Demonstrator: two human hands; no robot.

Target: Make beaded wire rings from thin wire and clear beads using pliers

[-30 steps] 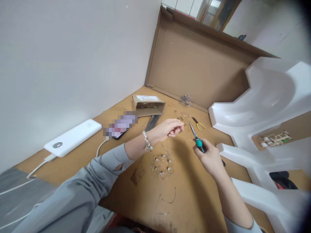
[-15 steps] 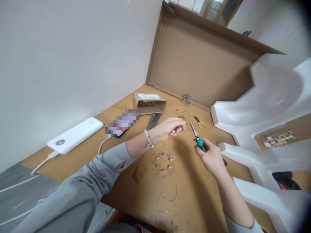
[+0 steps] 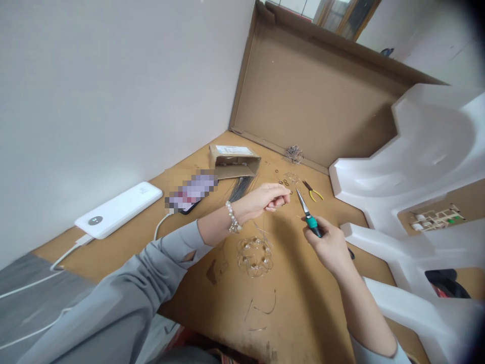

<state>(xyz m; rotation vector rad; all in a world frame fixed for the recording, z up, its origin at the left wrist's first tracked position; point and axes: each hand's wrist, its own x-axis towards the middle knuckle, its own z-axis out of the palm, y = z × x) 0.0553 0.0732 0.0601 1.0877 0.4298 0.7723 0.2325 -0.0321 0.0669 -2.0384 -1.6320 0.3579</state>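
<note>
My left hand [image 3: 273, 197], with a beaded bracelet [image 3: 232, 217] at the wrist, is closed in a pinch above the table. What its fingertips hold is too small to make out. Just to the right, my right hand [image 3: 329, 242] grips long-nose pliers [image 3: 306, 210] with a green and black handle. Their metal tip points up and left, close to the left fingertips with a small gap between. Below the left hand lies a flower-shaped ring of looped wire with clear beads [image 3: 254, 257]. Small dark rings [image 3: 286, 182] lie beyond the fingertips.
Yellow-handled pliers [image 3: 313, 192] lie further back. An open small cardboard box [image 3: 235, 161], a bundle of straight wires [image 3: 239, 189], a phone [image 3: 195, 192] and a white power bank [image 3: 119, 210] are leftward. Wire scraps [image 3: 267, 306] lie in front; white foam packing [image 3: 359, 177] borders the right.
Both hands keep nearly the same places. The pliers' tip sits a touch further from the left fingertips, and the thin line seen between them earlier no longer shows clearly.
</note>
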